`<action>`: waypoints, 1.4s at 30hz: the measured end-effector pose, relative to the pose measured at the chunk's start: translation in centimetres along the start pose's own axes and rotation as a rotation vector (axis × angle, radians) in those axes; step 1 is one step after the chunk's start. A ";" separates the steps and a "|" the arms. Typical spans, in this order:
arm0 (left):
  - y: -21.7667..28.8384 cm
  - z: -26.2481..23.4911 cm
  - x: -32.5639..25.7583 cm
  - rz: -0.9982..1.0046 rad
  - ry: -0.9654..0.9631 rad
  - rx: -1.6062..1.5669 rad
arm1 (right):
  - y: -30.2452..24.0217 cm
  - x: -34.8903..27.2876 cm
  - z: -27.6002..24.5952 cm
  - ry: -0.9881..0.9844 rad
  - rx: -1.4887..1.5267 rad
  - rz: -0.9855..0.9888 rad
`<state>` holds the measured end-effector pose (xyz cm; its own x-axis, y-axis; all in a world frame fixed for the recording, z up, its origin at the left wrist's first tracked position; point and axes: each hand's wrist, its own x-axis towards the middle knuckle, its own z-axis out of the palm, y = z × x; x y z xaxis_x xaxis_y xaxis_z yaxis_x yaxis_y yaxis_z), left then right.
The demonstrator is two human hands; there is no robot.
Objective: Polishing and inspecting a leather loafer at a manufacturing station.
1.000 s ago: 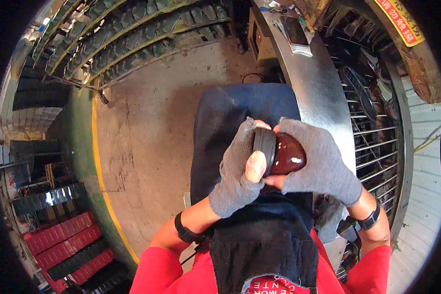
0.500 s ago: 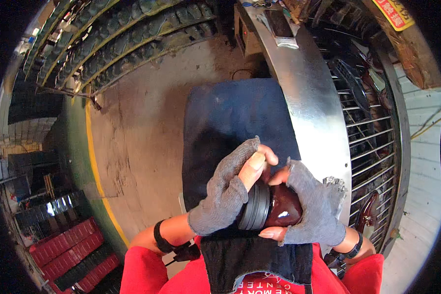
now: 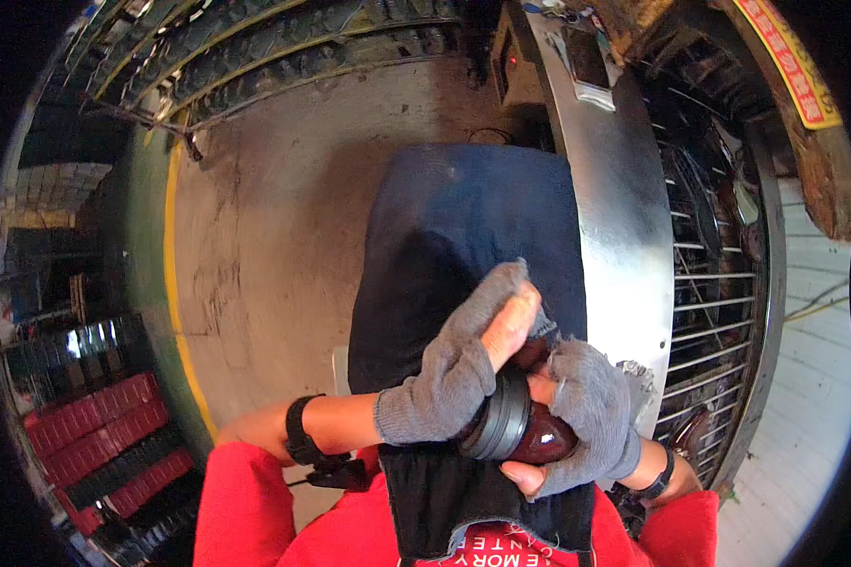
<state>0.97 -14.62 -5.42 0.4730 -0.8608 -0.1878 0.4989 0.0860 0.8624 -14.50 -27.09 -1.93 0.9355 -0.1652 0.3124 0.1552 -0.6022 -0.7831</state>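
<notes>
Both my hands wear grey fingerless gloves and grip one small object close to my chest. My left hand (image 3: 459,364) wraps over its black ribbed ring (image 3: 501,420). My right hand (image 3: 581,416) cups the glossy dark red rounded part (image 3: 544,439) from below and the side. Most of the object is hidden by my fingers. A dark blue apron (image 3: 473,236) hangs down in front of me beneath the hands. Black bands sit on both wrists.
A bare concrete floor (image 3: 265,227) with a yellow line (image 3: 175,283) lies to the left. Rows of tyres (image 3: 284,47) run along the top. A shiny metal panel (image 3: 619,208) and wire racks (image 3: 719,274) stand at the right. Red crates (image 3: 85,425) sit lower left.
The hands and the object have come lower and nearer to my body. The left hand has shifted further over the black ring.
</notes>
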 end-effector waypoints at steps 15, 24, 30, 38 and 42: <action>-0.1 -3.6 4.2 -0.192 -0.232 -0.073 | 4.8 3.9 2.0 0.370 0.812 0.530; 1.7 -1.5 6.6 -0.025 0.029 -0.039 | 4.2 6.1 2.3 0.612 0.844 0.781; 4.0 -5.7 8.0 0.214 0.119 0.414 | -2.3 14.7 -3.1 -0.133 0.063 -0.311; -5.1 -9.1 9.3 -0.167 -0.290 -0.630 | 2.5 7.0 10.0 -0.537 0.027 -0.417; -2.5 -7.9 7.3 -0.220 -0.059 -0.566 | 2.6 6.1 -0.5 -0.060 0.178 -0.161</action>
<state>8.90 -17.18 -12.67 0.2825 -0.9135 -0.2928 0.8964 0.1428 0.4195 -8.55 -30.09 -1.82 0.9106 -0.0287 0.4123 0.3520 -0.4690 -0.8100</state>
